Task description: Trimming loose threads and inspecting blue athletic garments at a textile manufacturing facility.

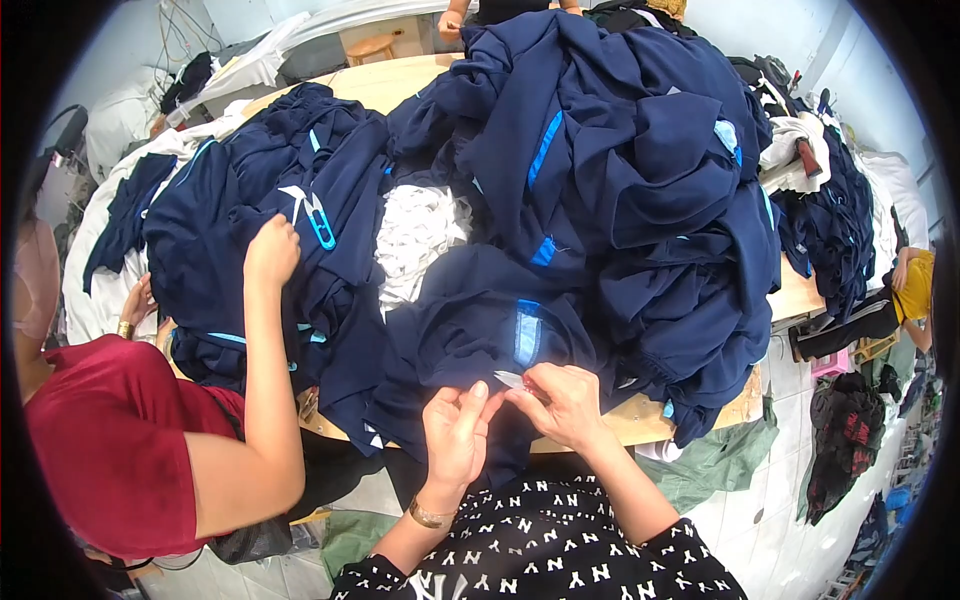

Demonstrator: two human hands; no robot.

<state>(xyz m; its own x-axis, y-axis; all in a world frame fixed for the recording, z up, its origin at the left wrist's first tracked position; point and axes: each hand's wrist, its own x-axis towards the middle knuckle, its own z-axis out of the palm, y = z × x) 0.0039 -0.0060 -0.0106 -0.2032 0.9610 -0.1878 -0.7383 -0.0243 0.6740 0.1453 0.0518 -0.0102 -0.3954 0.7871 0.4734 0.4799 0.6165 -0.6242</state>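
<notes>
A navy garment (455, 330) with a light-blue and bright-blue strip (527, 333) is spread in front of me at the table's near edge. My left hand (455, 435) is closed, thumb and fingers pinching the near edge of its cloth. Close beside it, my right hand (562, 402) is wrapped round small thread snips (509, 380). Their pale pointed blades stick out to the left, over the cloth and just above my left fingertips; most of the handle is hidden in my palm.
Big heaps of navy garments (640, 170) cover the table, with a white cloth bundle (420, 240) between them. At left, a person in a dark-red top (120, 440) reaches onto the left heap (240, 190), near blue-handled snips (320, 222). Another person's hand (450, 25) shows at the far edge.
</notes>
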